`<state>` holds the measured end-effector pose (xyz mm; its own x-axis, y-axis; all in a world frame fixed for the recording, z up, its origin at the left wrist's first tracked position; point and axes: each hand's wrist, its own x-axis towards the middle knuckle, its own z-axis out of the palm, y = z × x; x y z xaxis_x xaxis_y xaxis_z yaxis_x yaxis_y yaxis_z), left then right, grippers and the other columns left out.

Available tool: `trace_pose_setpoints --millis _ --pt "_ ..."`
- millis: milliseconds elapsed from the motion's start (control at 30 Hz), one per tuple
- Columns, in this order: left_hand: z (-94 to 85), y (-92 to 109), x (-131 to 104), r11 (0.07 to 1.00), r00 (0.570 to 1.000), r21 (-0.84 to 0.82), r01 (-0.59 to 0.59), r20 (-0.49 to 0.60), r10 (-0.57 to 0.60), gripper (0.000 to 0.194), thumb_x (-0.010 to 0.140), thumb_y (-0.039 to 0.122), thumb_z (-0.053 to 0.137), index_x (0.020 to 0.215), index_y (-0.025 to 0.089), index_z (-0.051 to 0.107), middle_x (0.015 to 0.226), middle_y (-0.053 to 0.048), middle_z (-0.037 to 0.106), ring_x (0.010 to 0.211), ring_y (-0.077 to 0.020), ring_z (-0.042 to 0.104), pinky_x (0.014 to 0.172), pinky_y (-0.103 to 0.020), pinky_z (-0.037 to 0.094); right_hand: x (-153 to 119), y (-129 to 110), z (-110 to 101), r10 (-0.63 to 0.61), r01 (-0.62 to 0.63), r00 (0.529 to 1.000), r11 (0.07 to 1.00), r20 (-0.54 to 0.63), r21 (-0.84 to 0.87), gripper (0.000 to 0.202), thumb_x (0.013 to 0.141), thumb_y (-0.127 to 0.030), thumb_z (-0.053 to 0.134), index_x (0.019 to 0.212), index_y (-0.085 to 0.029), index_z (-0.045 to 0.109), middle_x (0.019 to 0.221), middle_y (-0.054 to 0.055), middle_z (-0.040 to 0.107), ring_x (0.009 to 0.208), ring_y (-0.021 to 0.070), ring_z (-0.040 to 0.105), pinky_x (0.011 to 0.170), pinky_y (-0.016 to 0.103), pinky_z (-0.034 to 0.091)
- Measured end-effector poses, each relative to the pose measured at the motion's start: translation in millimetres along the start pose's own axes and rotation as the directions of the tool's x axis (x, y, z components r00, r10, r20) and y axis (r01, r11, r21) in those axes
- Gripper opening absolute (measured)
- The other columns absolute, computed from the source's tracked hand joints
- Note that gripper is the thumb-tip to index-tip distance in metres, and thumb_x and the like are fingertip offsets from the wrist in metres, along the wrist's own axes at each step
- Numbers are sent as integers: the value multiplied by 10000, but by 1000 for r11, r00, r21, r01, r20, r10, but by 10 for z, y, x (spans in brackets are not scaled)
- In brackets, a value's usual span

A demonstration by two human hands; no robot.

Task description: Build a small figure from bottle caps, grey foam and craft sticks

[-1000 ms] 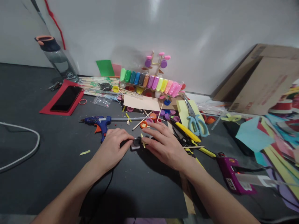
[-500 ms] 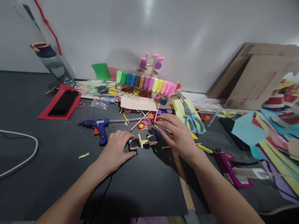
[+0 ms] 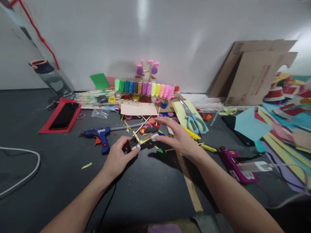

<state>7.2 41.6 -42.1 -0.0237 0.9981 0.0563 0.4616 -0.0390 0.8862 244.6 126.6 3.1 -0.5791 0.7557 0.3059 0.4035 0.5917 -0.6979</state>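
A small craft model (image 3: 145,139) has a pale yellow stick crosspiece joining two white pieces with black tops. My left hand (image 3: 118,156) pinches its left end between thumb and fingers, raising it off the table at a tilt. Beside the right end is my right hand (image 3: 181,137), its thumb and forefinger apart. The thumb tip lies at the white piece; I cannot tell if it presses there. Left of the model a blue glue gun (image 3: 103,137) lies on its side with a glue stick in its back. A green round piece (image 3: 160,152) lies under my right hand.
Behind the hands are loose sticks, small coloured lids and a row of coloured clay packs (image 3: 145,88). Light-blue scissors (image 3: 195,123) lie on yellow paper at right. A phone (image 3: 63,116), a leaning water bottle (image 3: 54,79), and a purple power strip (image 3: 236,165) are farther out.
The model has been raised and tilted, its right end swinging up and away. My left fingers have closed on its left end. My right hand has moved slightly left.
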Motion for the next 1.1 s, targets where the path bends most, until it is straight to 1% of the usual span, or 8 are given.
trace_pose_setpoints --millis 100,200,333,600,767,867,967,1100 --pt "20 -36 -5 995 998 -96 33 -54 -38 246 840 381 679 969 184 609 839 -5 631 738 -166 573 692 -279 438 2 71 132 176 -165 984 921 1 354 635 837 -348 761 1393 -223 481 1430 138 524 1240 260 572 1059 492 468" --pt "23 -53 -2 985 995 -167 34 -88 -50 265 826 377 698 971 181 595 911 -24 651 794 -171 593 739 -283 455 9 97 276 232 -224 971 799 56 558 589 812 -353 770 1320 -187 520 1303 136 606 1126 225 626 963 426 536" --pt "13 -35 5 975 995 -220 37 -77 -55 263 810 346 719 986 183 611 937 -25 653 833 -172 589 784 -290 447 18 68 363 228 -258 965 736 130 627 373 834 -386 734 1108 -167 609 992 66 689 875 172 672 752 318 587" --pt "-44 3 13 924 996 -371 91 30 -86 389 753 375 783 1071 195 650 1027 -44 687 912 -202 624 842 -318 464 35 68 313 251 -286 955 632 158 720 316 807 -354 753 1058 -189 656 960 39 689 778 136 647 641 242 546" --pt "-160 17 11 858 996 -506 87 44 -76 395 921 505 533 1157 214 657 1195 -73 674 1101 -221 591 923 -324 456 45 112 258 259 -307 947 558 189 771 301 805 -390 748 1004 -182 658 886 42 683 764 143 653 637 243 544" --pt "-192 6 3 839 994 -534 106 31 -105 296 934 455 558 1050 218 692 1078 -50 695 1057 -195 588 927 -293 437 43 123 255 250 -318 945 536 213 782 346 797 -408 758 1024 -167 658 875 42 676 737 138 647 636 246 547" --pt "-205 13 -11 831 988 -535 151 101 -115 206 877 394 665 962 213 714 949 -36 697 932 -188 605 864 -285 461 38 106 265 239 -326 943 538 230 778 365 793 -399 772 1045 -159 661 878 31 664 720 128 633 620 235 537" --pt "-244 52 -25 842 979 -511 171 182 -88 180 842 365 716 934 212 739 940 -41 691 896 -195 607 826 -282 473 29 31 249 219 -334 942 545 254 769 329 807 -368 775 1036 -162 662 900 29 667 748 134 633 646 242 540"
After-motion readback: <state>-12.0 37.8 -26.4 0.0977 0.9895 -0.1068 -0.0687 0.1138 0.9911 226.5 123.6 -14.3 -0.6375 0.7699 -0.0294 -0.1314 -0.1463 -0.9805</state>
